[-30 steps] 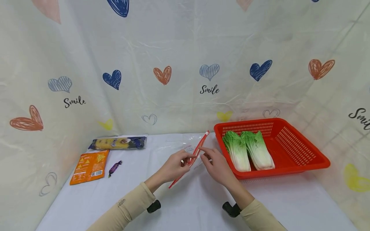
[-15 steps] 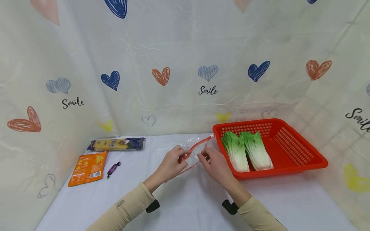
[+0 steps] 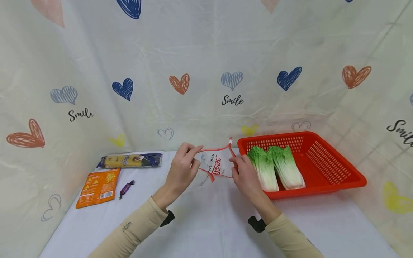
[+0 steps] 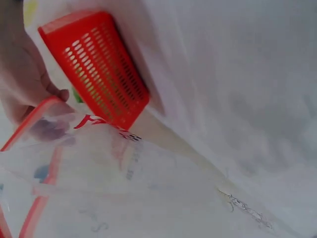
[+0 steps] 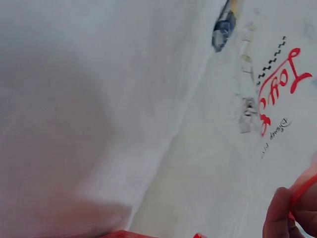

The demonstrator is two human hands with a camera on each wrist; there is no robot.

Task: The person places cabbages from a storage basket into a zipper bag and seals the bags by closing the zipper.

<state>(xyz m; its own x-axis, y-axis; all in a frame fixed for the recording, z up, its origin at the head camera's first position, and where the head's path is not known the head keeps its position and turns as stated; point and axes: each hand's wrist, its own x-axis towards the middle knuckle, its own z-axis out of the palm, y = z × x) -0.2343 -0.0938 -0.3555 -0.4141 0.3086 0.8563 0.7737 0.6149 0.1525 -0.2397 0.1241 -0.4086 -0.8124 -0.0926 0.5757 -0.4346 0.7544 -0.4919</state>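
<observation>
A clear plastic zip bag (image 3: 206,163) with a red zip edge and red and black print is held up between the two hands, its mouth spread apart. On the left side of the mouth, my left hand (image 3: 182,168) pinches the red edge between thumb and fingers. The right hand (image 3: 246,175) grips the opposite red edge, close to the red basket (image 3: 335,184). In the right wrist view that hand's fingertips (image 5: 280,210) pinch the red strip. Two heads of Chinese cabbage (image 3: 287,168) lie side by side in the basket.
At the back left lies a long yellow and blue packet (image 3: 130,160). In front of it are an orange pouch (image 3: 98,188) and a purple wrapped candy (image 3: 127,189). A heart-printed curtain (image 3: 200,64) hangs behind the table (image 3: 200,229).
The hands have drawn apart, the left one up and leftward, pulling the bag's red-edged mouth from a narrow slit to a wide opening. The basket and packets have stayed put.
</observation>
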